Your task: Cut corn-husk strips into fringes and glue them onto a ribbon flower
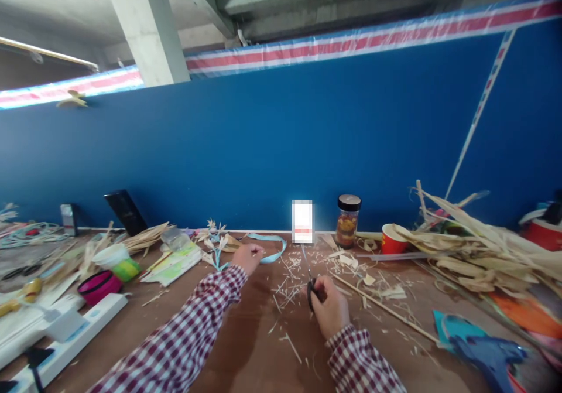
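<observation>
My right hand (332,310) is closed on a pair of scissors (311,294) with dark handles, the thin blades pointing away toward the blue wall. Further left, my left hand (246,258) has its fingers drawn together; what lies between them, if anything, is too small to make out. Just beyond its fingertips a light blue ribbon (283,246) curves over the brown table (259,334). Pale flowers with bluish stems (216,249) lie beside the left wrist. Short straw-coloured clippings (285,293) are scattered between the two hands.
A lidded jar (348,222) and a red paper cup (393,239) stand near the wall. Dried husks (465,258) and a blue glue gun (489,355) lie right; a thin stick (386,308) slants across. At left are a power strip (83,334) and a magenta container (100,287).
</observation>
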A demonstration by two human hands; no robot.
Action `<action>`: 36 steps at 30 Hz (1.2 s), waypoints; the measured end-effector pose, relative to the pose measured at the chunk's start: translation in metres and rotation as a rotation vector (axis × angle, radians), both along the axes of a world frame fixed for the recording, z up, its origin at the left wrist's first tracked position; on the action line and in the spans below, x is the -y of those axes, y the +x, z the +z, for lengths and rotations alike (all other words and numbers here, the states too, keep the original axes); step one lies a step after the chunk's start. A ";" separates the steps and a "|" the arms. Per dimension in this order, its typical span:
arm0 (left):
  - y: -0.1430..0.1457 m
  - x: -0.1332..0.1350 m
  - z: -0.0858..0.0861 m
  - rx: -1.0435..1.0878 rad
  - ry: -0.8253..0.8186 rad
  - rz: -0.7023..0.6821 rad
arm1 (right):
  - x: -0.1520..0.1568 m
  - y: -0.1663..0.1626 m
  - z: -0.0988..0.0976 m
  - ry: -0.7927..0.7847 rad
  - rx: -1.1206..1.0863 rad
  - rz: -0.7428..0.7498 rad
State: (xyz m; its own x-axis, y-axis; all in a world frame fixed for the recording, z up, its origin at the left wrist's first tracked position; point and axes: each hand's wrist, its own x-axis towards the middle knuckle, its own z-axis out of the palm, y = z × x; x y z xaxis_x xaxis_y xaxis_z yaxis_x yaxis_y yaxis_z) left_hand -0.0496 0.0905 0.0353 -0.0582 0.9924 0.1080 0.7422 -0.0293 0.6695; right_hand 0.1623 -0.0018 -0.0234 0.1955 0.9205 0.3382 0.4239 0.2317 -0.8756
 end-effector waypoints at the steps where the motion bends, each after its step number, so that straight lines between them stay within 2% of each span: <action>1: 0.008 0.011 0.001 0.013 0.005 -0.029 | 0.000 0.000 0.000 0.003 -0.019 -0.012; 2: 0.017 0.024 0.002 0.038 -0.002 -0.077 | -0.001 -0.001 0.000 0.006 -0.033 -0.016; 4: 0.037 0.051 0.001 0.289 -0.097 -0.207 | 0.000 -0.005 0.001 0.007 -0.101 0.034; 5: 0.046 0.064 0.000 0.432 -0.155 -0.218 | 0.001 -0.007 0.001 -0.004 -0.166 0.096; 7: 0.060 0.087 -0.001 0.678 -0.199 -0.241 | 0.005 -0.012 0.002 -0.088 -0.350 0.301; 10: 0.069 0.109 -0.002 0.951 -0.245 -0.253 | 0.012 -0.016 0.002 -0.303 -0.622 0.691; 13: 0.065 0.121 -0.004 1.116 -0.316 -0.256 | 0.019 -0.015 0.002 -0.431 -0.764 0.931; 17: 0.058 0.131 -0.008 1.213 -0.296 -0.198 | 0.024 -0.013 0.004 -0.496 -0.828 1.070; 22: 0.057 0.141 -0.003 1.151 -0.184 -0.127 | 0.020 -0.010 0.008 -0.469 -0.868 1.031; 27: 0.040 0.148 0.023 1.307 -0.024 0.032 | 0.019 0.013 0.018 -0.527 -0.796 1.003; 30: 0.013 0.149 0.039 1.332 -0.074 0.028 | 0.016 0.034 0.035 -0.479 -0.723 0.714; 32: -0.003 0.149 0.044 1.339 -0.118 0.093 | 0.013 0.044 0.049 -0.438 -0.676 0.589; 33: -0.008 0.149 0.043 1.329 -0.136 0.136 | 0.011 0.046 0.056 -0.414 -0.544 0.468; 36: -0.014 0.151 0.034 1.265 -0.160 0.246 | 0.016 0.037 0.073 -0.369 -0.398 0.329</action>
State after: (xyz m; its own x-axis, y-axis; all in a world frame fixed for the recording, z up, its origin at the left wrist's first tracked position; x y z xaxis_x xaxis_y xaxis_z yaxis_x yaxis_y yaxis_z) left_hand -0.0634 -0.0603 0.0691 -0.2132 0.9379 -0.2738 -0.4292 0.1619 0.8886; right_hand 0.1997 -0.0182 0.0499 -0.0718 0.9960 -0.0529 0.0078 -0.0525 -0.9986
